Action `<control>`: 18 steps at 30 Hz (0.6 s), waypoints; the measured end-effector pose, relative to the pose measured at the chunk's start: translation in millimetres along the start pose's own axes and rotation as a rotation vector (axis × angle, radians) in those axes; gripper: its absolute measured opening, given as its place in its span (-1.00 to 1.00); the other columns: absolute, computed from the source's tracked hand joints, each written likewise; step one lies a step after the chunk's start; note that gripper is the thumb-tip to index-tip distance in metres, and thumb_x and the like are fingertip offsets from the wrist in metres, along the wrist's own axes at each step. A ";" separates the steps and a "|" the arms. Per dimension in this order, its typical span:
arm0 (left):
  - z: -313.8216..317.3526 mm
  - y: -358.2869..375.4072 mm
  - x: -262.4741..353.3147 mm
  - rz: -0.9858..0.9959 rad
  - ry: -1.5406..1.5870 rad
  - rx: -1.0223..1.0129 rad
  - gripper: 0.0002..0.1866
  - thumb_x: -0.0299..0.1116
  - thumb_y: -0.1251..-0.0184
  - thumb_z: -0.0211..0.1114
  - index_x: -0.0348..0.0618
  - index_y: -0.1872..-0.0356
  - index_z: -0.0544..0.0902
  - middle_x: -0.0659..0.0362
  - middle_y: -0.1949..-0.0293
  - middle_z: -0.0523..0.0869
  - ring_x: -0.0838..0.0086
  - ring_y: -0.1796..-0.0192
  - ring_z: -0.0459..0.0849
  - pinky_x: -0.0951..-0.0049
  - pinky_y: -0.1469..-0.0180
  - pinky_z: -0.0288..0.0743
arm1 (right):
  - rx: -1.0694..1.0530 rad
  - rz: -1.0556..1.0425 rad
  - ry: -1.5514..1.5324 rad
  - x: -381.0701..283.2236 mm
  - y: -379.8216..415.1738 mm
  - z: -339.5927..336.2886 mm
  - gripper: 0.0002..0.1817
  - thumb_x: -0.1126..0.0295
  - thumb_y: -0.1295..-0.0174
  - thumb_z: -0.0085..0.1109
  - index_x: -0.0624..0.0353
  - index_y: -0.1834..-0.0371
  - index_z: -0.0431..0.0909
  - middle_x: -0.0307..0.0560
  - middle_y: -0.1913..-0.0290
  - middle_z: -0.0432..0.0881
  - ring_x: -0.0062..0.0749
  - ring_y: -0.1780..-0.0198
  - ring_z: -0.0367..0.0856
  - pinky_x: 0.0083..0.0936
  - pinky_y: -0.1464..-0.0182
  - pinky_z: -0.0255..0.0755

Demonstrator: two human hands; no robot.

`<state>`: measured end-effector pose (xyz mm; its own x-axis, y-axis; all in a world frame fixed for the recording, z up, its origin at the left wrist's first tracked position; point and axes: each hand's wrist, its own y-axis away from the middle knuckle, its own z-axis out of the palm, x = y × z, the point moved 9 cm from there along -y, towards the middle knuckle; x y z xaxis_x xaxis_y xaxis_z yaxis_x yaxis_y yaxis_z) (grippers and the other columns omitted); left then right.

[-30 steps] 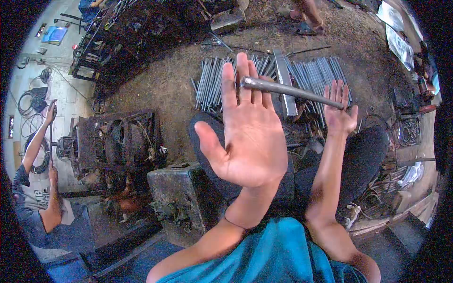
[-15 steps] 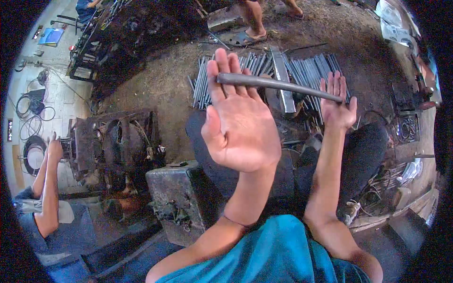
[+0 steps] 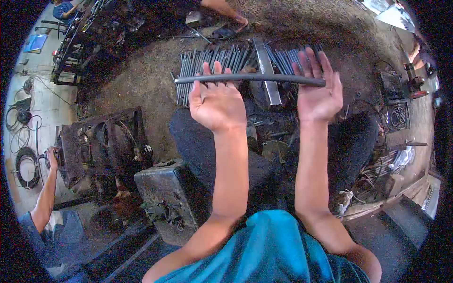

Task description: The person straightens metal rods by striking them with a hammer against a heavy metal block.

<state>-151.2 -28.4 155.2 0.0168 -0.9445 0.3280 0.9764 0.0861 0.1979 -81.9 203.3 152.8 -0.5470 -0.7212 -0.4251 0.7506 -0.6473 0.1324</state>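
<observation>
A grey metal rod (image 3: pixel 257 77), slightly bowed, lies across both my hands, which are raised with palms up. My left hand (image 3: pixel 218 101) is open, and the rod rests over its outstretched fingers near the left end, with the thumb beside it. My right hand (image 3: pixel 318 92) is open too; the rod's right end lies across its spread fingers. Beyond the hands, many similar rods lie on the ground in a left row (image 3: pixel 212 59) and a right row (image 3: pixel 282 55). A flat metal bar (image 3: pixel 267 70) runs between the two rows.
A battered metal box (image 3: pixel 163 188) stands at my left, near a rusty machine (image 3: pixel 101 146). Another person's hand (image 3: pixel 52 158) touches that machine. A person's foot (image 3: pixel 243 24) is on the ground ahead. Coiled cable (image 3: pixel 27 167) lies far left, and a grinder-like machine (image 3: pixel 415 82) stands right.
My left hand has lowered towards me and my right hand has come up closer. The rod has shifted left across the fingers and looks more level. The person ahead has moved left.
</observation>
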 end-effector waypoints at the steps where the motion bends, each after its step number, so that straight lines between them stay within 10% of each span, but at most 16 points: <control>1: -9.6 -3.5 -4.1 -0.019 -0.037 0.049 -0.49 -0.18 -0.30 0.14 -0.29 -0.17 0.33 0.03 -0.12 0.52 0.14 -0.30 0.44 0.05 -0.45 0.15 | 0.014 0.021 0.018 8.0 4.5 4.6 -0.39 0.07 -0.43 -0.24 0.40 -0.30 0.37 0.40 -0.28 0.42 0.21 -0.33 0.38 0.13 -0.41 0.18; 7: -84.0 -32.2 -40.7 -0.157 -0.123 0.333 -0.60 -0.26 -0.38 0.08 -0.31 -0.10 0.32 0.03 -0.05 0.47 0.06 -0.10 0.58 -0.12 -0.15 0.49 | 0.129 0.056 0.113 68.4 19.5 -22.0 -0.75 0.27 -0.38 -0.04 0.26 0.13 0.46 0.03 0.38 0.57 -0.16 0.31 0.60 -0.15 0.04 0.50; 10: -115.2 -33.0 -69.1 -0.345 -0.167 0.464 -0.62 -0.27 -0.34 0.07 -0.30 -0.07 0.32 0.02 0.02 0.50 0.08 0.03 0.62 -0.07 -0.09 0.53 | 0.031 -0.007 0.403 81.6 31.0 -12.3 -0.83 0.39 -0.39 -0.02 0.28 0.18 0.49 0.01 0.33 0.63 -0.22 0.26 0.65 -0.34 0.05 0.50; 13: -205.6 -86.1 -96.7 -0.420 -0.296 0.294 -0.80 -0.35 -0.32 0.06 -0.26 0.16 0.49 0.10 0.20 0.53 0.37 0.12 0.57 0.50 0.18 0.53 | -0.187 -0.060 0.765 121.0 44.8 -15.3 -0.84 0.42 -0.38 0.01 0.25 0.16 0.56 -0.02 0.29 0.67 -0.31 0.18 0.68 -0.41 -0.02 0.48; 18: -246.0 -128.2 -74.6 -0.583 -0.619 0.018 -0.82 -0.35 -0.27 0.09 -0.21 0.40 0.60 0.13 0.42 0.64 0.35 0.38 0.62 0.34 0.24 0.54 | -0.574 -0.345 1.255 140.7 69.1 10.0 -0.81 0.49 -0.20 0.12 0.20 0.13 0.62 0.04 0.10 0.69 0.00 -0.01 0.62 -0.27 -0.31 0.34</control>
<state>-224.7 -47.0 -121.9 -0.6135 -0.4965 0.6141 0.7889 -0.3507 0.5046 -110.8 54.6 111.1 -0.2726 0.3396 -0.9002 0.8590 -0.3355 -0.3867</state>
